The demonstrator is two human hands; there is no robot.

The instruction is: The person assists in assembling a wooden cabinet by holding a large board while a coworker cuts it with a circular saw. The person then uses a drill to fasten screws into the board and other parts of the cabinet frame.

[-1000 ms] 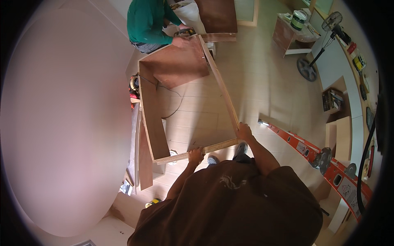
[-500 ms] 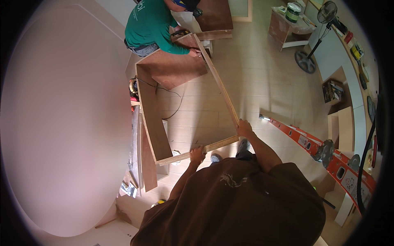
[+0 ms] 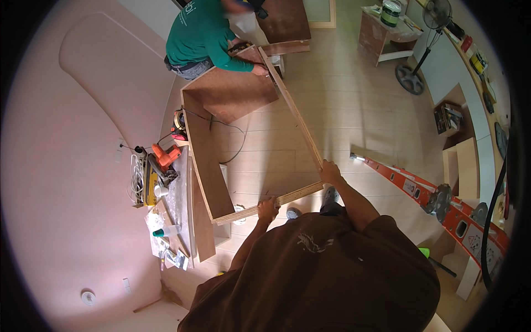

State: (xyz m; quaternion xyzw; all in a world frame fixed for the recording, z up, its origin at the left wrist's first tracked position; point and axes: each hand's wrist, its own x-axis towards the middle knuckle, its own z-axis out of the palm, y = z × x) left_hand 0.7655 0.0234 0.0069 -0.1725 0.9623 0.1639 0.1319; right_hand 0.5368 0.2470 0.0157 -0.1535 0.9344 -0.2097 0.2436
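Plywood frame [image 3: 251, 141] was gripped at near edge by left hand [image 3: 267, 209] and right hand [image 3: 330, 172]; co-worker's hand [image 3: 259, 69] steadied far end; uneven lifting could rack joints.

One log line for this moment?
left hand: grips frame near edge | right hand: grips frame corner | co-worker: at far end

Both my forearms rise from the lower middle of the frame, out of my brown sleeves, bare from the elbow up. My left hand [image 3: 267, 209] sits just left of centre, fingers curled in a closed grip. My right hand [image 3: 330, 172] is higher and further right, near centre, arm stretched straighter, fingers also wrapped closed.
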